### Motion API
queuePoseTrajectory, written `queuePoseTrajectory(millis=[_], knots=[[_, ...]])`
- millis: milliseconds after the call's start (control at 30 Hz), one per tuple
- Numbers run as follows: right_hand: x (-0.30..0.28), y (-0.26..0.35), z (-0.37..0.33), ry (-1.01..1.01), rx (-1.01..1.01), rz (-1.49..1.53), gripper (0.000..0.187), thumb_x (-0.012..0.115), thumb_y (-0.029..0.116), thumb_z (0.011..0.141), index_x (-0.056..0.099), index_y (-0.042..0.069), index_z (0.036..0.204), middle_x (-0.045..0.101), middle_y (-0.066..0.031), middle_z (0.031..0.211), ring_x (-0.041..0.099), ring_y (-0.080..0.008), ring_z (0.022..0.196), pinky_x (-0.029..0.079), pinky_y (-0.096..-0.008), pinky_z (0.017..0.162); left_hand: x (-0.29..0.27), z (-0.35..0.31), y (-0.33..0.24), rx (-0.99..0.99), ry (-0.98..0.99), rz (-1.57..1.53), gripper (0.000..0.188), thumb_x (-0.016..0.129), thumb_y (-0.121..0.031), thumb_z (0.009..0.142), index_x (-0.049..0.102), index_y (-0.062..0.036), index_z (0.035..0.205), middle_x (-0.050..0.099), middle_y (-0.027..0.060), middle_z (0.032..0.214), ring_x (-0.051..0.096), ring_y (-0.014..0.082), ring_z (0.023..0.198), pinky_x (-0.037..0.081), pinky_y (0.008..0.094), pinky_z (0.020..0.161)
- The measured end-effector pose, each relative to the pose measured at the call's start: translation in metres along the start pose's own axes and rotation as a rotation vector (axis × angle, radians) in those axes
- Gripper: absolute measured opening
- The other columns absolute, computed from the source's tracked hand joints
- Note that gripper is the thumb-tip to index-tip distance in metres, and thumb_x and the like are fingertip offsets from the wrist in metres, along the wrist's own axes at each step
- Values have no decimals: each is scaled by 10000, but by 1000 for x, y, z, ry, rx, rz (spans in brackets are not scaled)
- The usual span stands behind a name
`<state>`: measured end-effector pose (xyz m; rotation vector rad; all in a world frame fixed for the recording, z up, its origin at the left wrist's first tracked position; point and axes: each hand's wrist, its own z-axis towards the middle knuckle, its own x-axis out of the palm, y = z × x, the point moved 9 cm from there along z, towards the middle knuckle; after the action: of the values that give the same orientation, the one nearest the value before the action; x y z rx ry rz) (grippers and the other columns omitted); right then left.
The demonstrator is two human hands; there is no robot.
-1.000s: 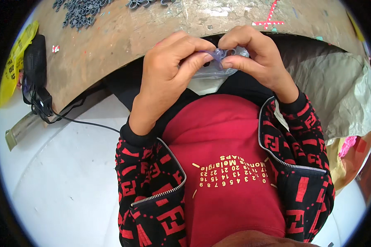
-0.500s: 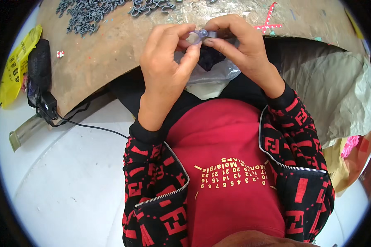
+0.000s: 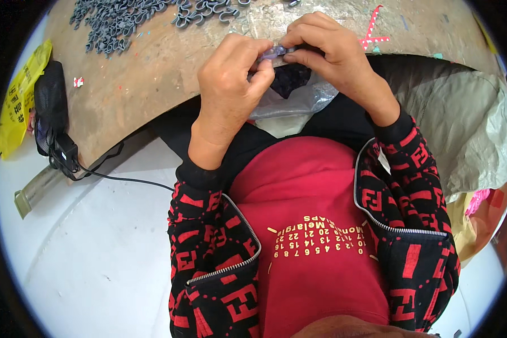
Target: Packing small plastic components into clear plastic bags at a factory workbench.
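A small grey-blue plastic piece with a rounded loop [image 3: 272, 53] is held between my two hands over the near edge of the table. My left hand [image 3: 229, 81] pinches its left end between thumb and fingers. Thumb and bent forefinger of my right hand [image 3: 335, 53] close on its right end, and the fingertips hide much of that end. Just below the hands, a clear plastic bag [image 3: 323, 94] lies over my lap, with a crumpled black thing [image 3: 290, 82] at its top.
Many dark grey curved plastic pieces [image 3: 115, 28] are heaped at the table's far left. Red dotted tape [image 3: 372, 31] marks the tabletop [image 3: 163, 67] at right. A black mesh pouch [image 3: 50, 101] with a cable and a yellow bag [image 3: 18, 107] are at the left edge. Grey-green sheeting [image 3: 462, 124] drapes at right.
The plastic piece has turned between my hands, so its loop looks narrower. My fingers have closed further over it, and my right hand has shifted slightly up and right.
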<state>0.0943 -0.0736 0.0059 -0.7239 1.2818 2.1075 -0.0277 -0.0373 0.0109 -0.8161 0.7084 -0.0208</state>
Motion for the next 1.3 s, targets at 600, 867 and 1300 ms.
queuePoseTrajectory(millis=[600, 867, 1300], knots=[[-40, -44, 7, -271, 237, 157, 168, 631, 92, 850, 625, 36, 1009, 572, 6, 879, 517, -72, 712, 422, -211, 652, 28, -64, 6, -113, 248, 125, 418, 656, -12, 700, 575, -53, 1108, 583, 133, 928, 592, 315, 826, 485, 377, 698], [-25, -33, 21, -254, 52, -214, 136, 669, 116, 777, 601, 70, 885, 560, -67, 826, 565, -227, 698, 448, -319, 599, -5, 7, -38, -59, 261, -77, 337, 661, -70, 748, 620, -69, 1083, 606, 116, 940, 612, 260, 721, 492, 338, 676], [-23, -22, 21, -215, 55, -119, 264, 598, 22, 735, 600, 59, 997, 538, -92, 847, 558, -230, 757, 460, -306, 666, 28, 128, 33, 259, -95, 613, 114, 668, -155, 707, 615, -78, 771, 601, 64, 859, 601, 283, 798, 482, 395, 704]])
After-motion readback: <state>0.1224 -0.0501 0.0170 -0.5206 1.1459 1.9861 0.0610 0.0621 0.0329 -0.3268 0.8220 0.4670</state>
